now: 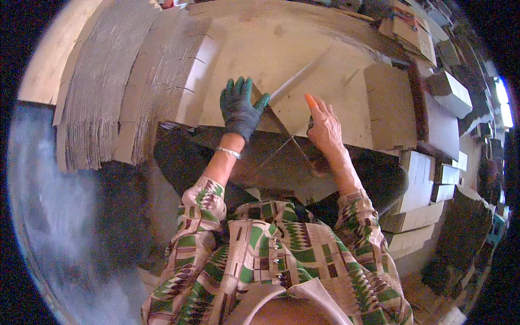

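Thin cardboard strips (281, 120) stand almost edge-on between my hands, crossing one another near the table's front edge. My left hand (240, 108) wears a dark grey glove with green fingertips. Its fingers are stretched out, and the thumb lies at the upper end of the dark strip. Across from it, my bare right hand (326, 127) has an orange cover on one fingertip. The fingers of that hand are extended, pointing away from me, just right of the strips. Whether it touches them I cannot tell.
Slotted cardboard strips (181, 70) lie in thick stacks along the left of the pale wooden table (281, 32). Another cardboard stack (389, 105) sits at the table's right. Beyond it, cardboard bundles (417, 181) are piled up. Bluish floor (59, 189) shows at the lower left.
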A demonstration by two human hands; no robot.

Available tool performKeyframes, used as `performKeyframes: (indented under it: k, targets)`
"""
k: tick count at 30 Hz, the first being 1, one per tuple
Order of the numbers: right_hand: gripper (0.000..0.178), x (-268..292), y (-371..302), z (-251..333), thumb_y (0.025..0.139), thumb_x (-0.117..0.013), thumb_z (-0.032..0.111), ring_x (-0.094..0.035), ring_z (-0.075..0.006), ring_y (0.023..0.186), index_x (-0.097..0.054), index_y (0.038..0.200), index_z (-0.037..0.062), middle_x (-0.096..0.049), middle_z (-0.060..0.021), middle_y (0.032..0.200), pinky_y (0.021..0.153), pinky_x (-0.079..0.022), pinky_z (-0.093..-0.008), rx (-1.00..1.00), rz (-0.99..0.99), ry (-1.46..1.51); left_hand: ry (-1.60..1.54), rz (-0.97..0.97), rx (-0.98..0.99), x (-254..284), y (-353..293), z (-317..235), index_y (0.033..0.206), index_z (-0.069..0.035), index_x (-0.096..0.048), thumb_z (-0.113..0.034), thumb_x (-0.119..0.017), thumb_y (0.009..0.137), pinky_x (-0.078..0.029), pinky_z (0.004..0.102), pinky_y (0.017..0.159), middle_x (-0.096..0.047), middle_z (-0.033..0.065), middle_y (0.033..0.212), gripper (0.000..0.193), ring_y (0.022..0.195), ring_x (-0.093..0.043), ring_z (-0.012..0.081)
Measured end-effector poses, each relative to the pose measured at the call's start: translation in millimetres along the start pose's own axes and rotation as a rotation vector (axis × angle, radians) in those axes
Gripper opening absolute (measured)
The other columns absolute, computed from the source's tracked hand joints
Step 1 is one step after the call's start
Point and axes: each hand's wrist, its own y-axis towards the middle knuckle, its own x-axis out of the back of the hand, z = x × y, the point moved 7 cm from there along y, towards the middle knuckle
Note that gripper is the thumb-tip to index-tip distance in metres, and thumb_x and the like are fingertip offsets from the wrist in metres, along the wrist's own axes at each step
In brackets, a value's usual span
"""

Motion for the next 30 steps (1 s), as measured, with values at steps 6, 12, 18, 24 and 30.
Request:
performKeyframes:
  k: [6, 12, 18, 24, 30]
  targets:
    - [0.036, -46.8, -13.8, -17.2, 0.07, -0.065, 0.001, -0.049, -0.0361, 0.13, -0.068, 0.105, 0.011, -0.064, -0.013, 0.121, 0.107, -0.039, -0.0521, 0.075, 0.043, -0.187, 0.202, 0.52, -0.032, -58.4, 22.1, -16.6, 0.111, -0.014, -0.07, -0.044, -0.067, 0.086, -0.028, 0.0587, 0.113, -0.069, 0.0093, 0.119, 0.04, 0.133, -0.046, 0.031]
    - [0.05, -81.5, -14.5, 52.6, 0.07, -0.068, 0.007, -0.05, -0.036, 0.127, -0.063, 0.12, 0.01, -0.065, -0.0126, 0.119, 0.105, -0.043, -0.0455, 0.201, 0.283, -0.065, 0.302, 0.397, -0.13, -26.0, 6.8, 31.7, 0.099, -0.019, -0.075, -0.041, -0.067, 0.085, -0.018, 0.0613, 0.117, -0.066, 0.0023, 0.125, 0.027, 0.136, -0.044, 0.0264]
    - [0.091, -19.1, -7.9, -46.8, 0.065, -0.069, -0.007, -0.043, -0.0383, 0.136, -0.037, 0.149, 0.0071, -0.047, -0.02, 0.146, 0.112, -0.037, -0.0471, -0.069, -0.084, -0.004, 0.217, 0.168, -0.167, -1.5, -2.1, 14.9, 0.125, -0.012, -0.062, -0.048, -0.07, 0.084, -0.032, 0.0571, 0.111, -0.06, 0.0123, 0.133, 0.055, 0.133, -0.047, 0.0338]
    - [0.052, 76.7, -54.2, -267.4, 0.081, -0.066, 0.013, -0.056, -0.0356, 0.122, -0.054, 0.131, 0.0076, -0.059, -0.0186, 0.13, 0.098, -0.045, -0.0487, -0.773, 0.055, -0.724, -0.122, 0.301, -0.175, -9.7, 0.6, -73.6, 0.133, -0.007, -0.056, -0.049, -0.068, 0.086, -0.038, 0.0505, 0.109, -0.056, 0.0174, 0.138, 0.064, 0.13, -0.049, 0.0369]
    - [0.03, 154.5, -60.6, -271.0, 0.082, -0.063, 0.015, -0.066, -0.039, 0.104, -0.066, 0.11, 0.0073, -0.07, -0.0186, 0.111, 0.089, -0.052, -0.0465, -0.958, -0.332, -0.248, -0.172, 0.461, -0.141, -80.4, -5.8, -92.5, 0.126, -0.009, -0.062, -0.044, -0.067, 0.087, -0.043, 0.049, 0.104, -0.063, 0.0157, 0.129, 0.053, 0.12, -0.058, 0.0351]
